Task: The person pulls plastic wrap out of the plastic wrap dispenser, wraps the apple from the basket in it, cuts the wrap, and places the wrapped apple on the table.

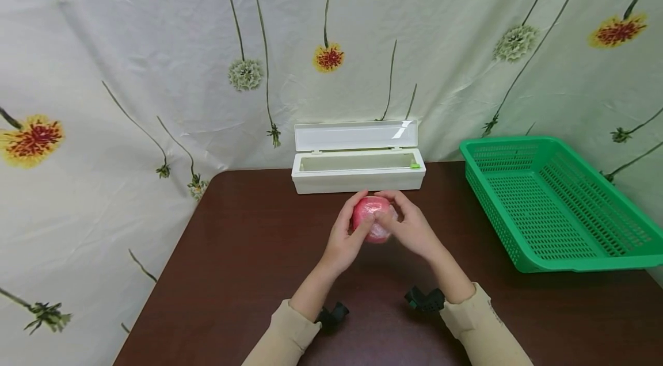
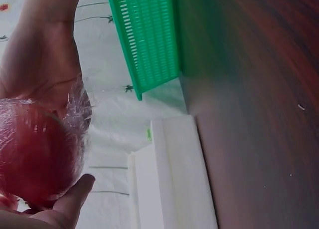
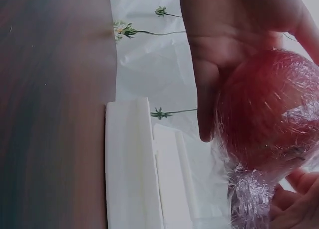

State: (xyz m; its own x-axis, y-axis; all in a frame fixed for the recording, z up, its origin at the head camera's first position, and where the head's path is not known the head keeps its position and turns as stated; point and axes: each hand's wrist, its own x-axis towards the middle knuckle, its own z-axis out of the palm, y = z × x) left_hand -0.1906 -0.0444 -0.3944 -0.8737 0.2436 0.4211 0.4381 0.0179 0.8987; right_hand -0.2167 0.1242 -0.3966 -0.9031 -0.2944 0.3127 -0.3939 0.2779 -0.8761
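Observation:
A red round fruit [image 1: 370,206] wrapped in cling film is held up between both hands, just in front of a white box. My left hand [image 1: 346,237] grips its left side, and my right hand [image 1: 411,227] grips its right side. Both thumbs lie on the near face, with fingers curving round the far side. In the right wrist view, bunched cling film [image 3: 249,194] gathers under the fruit [image 3: 264,109]. Loose film also sticks out at one side of the fruit [image 2: 37,154] in the left wrist view. The palms hide part of the fruit.
The white box [image 1: 357,183], its clear-fronted lid [image 1: 352,137] raised and a green slider [image 1: 415,166] on its rim, stands at the table's back edge. A green plastic basket [image 1: 497,225] sits at the right. A flowered curtain [image 1: 197,21] hangs behind the brown table [image 1: 233,251].

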